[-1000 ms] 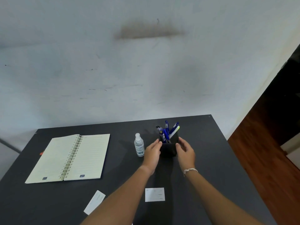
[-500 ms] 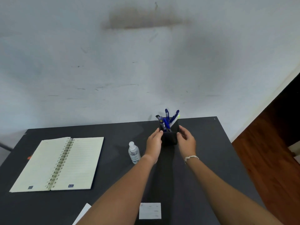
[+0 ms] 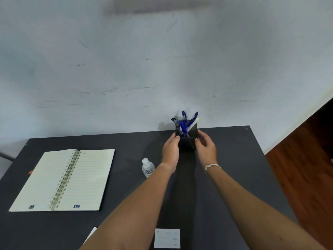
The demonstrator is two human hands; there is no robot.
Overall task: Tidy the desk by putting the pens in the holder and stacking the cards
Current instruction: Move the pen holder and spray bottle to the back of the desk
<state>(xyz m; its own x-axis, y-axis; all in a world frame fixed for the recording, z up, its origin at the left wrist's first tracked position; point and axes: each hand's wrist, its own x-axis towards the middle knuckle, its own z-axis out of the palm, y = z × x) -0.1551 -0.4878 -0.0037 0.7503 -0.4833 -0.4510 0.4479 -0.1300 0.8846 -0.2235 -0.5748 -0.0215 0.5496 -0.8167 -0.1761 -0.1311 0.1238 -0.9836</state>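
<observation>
A black square pen holder (image 3: 187,144) stands near the desk's far edge by the wall, with several blue pens (image 3: 184,123) and a white-yellow one sticking out of it. My left hand (image 3: 170,152) presses against its left side and my right hand (image 3: 206,148) against its right side, so both grip the holder. One white card (image 3: 167,238) lies flat at the near edge between my forearms. A second white card (image 3: 91,234) shows only a corner beside my left forearm.
An open spiral notebook (image 3: 64,179) lies on the left of the dark desk (image 3: 243,168). A small clear bottle (image 3: 148,168) stands just left of my left wrist. The wall rises right behind the holder. Wooden floor lies beyond the desk's right edge.
Both hands have slid the pen holder away from me, from mid-desk to the far edge by the wall. The bottle and cards now lie nearer to me than the holder.
</observation>
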